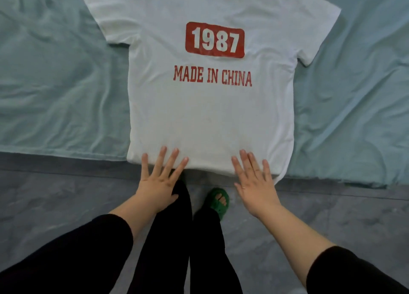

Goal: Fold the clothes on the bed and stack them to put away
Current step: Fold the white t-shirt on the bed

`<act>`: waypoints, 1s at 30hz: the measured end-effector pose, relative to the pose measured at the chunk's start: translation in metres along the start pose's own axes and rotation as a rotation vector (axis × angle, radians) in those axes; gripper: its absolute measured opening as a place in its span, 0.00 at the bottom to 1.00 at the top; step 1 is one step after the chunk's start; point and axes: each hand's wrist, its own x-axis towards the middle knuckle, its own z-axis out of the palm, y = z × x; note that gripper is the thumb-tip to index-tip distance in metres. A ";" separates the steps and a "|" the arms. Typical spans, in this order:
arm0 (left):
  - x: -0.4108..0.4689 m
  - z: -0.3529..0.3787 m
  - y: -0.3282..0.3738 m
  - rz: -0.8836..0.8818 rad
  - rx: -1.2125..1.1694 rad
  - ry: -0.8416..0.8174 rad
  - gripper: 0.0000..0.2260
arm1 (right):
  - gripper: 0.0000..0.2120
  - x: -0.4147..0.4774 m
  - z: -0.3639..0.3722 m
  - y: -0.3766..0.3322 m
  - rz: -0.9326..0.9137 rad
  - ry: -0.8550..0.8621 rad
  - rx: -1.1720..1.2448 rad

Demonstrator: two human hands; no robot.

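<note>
A white T-shirt (208, 116) with a red "1987" patch and red "MADE IN CHINA" lettering lies spread flat, front up, on the bed, both short sleeves out to the sides. Its hem hangs at the bed's near edge. My left hand (158, 178) has straight, spread fingers resting on the hem at the left. My right hand (254, 178) lies flat with straight fingers on the hem at the right. Neither hand grips the cloth.
The bed is covered with a wrinkled pale teal sheet (55, 83) on both sides of the shirt. Below the bed's edge is grey tiled floor (66, 205). My black-clad legs and a green slipper (219, 202) stand close to the bed.
</note>
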 end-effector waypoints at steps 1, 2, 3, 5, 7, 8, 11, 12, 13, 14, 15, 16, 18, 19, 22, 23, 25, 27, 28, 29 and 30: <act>-0.009 0.002 0.001 0.001 -0.045 -0.063 0.51 | 0.34 -0.011 0.004 0.001 -0.008 -0.024 0.016; -0.018 0.000 0.003 0.002 -0.117 -0.105 0.50 | 0.35 -0.021 0.005 0.001 -0.014 -0.030 0.046; -0.026 -0.007 0.006 0.004 -0.197 -0.104 0.48 | 0.34 -0.029 0.003 0.002 -0.025 -0.021 0.097; -0.037 -0.028 0.010 -0.022 -0.371 0.099 0.39 | 0.23 -0.041 -0.008 0.004 0.022 0.063 0.364; -0.040 -0.044 0.012 -0.229 -0.641 0.414 0.25 | 0.11 -0.046 -0.016 0.012 0.304 0.119 0.690; -0.037 -0.050 0.013 -0.423 -0.792 0.479 0.21 | 0.11 -0.045 -0.018 0.018 0.511 0.071 0.881; -0.016 -0.054 0.004 -1.070 -1.303 0.337 0.30 | 0.26 -0.031 -0.012 0.034 0.952 -0.072 1.525; -0.007 -0.051 -0.001 -1.173 -1.407 0.279 0.35 | 0.34 -0.024 -0.011 0.037 1.013 -0.089 1.643; 0.001 -0.047 -0.006 -1.192 -1.477 0.248 0.37 | 0.38 -0.018 -0.009 0.041 1.045 -0.060 1.702; 0.007 -0.043 -0.012 -1.153 -1.534 0.243 0.36 | 0.37 -0.011 -0.006 0.044 1.059 -0.014 1.707; 0.011 -0.038 -0.016 -1.096 -1.586 0.247 0.34 | 0.32 -0.006 -0.002 0.046 1.060 0.034 1.698; 0.011 -0.035 -0.018 -1.049 -1.621 0.250 0.30 | 0.25 -0.004 0.001 0.048 1.057 0.067 1.687; 0.003 -0.030 -0.019 -0.989 -1.614 0.278 0.22 | 0.12 -0.009 0.001 0.047 1.033 0.081 1.689; -0.005 -0.027 -0.018 -0.964 -1.610 0.308 0.18 | 0.07 -0.014 0.002 0.046 1.012 0.075 1.707; -0.030 -0.024 -0.016 -0.971 -1.737 0.329 0.08 | 0.04 -0.034 0.005 0.051 0.974 0.057 1.780; -0.038 -0.025 -0.016 -0.980 -1.817 0.301 0.07 | 0.05 -0.041 0.005 0.053 0.970 0.040 1.797; -0.052 -0.027 -0.016 -0.979 -2.006 0.256 0.06 | 0.09 -0.056 0.003 0.058 0.957 0.004 1.832; -0.065 -0.032 -0.017 -0.991 -2.129 0.263 0.06 | 0.09 -0.067 -0.003 0.063 0.936 0.003 1.852; -0.072 -0.036 -0.017 -1.000 -2.167 0.272 0.05 | 0.09 -0.071 -0.008 0.065 0.922 0.007 1.862; -0.077 -0.039 -0.018 -1.002 -2.209 0.286 0.04 | 0.09 -0.075 -0.013 0.065 0.906 0.009 1.872; -0.083 -0.043 -0.019 -1.004 -2.256 0.305 0.03 | 0.09 -0.078 -0.018 0.065 0.889 0.007 1.877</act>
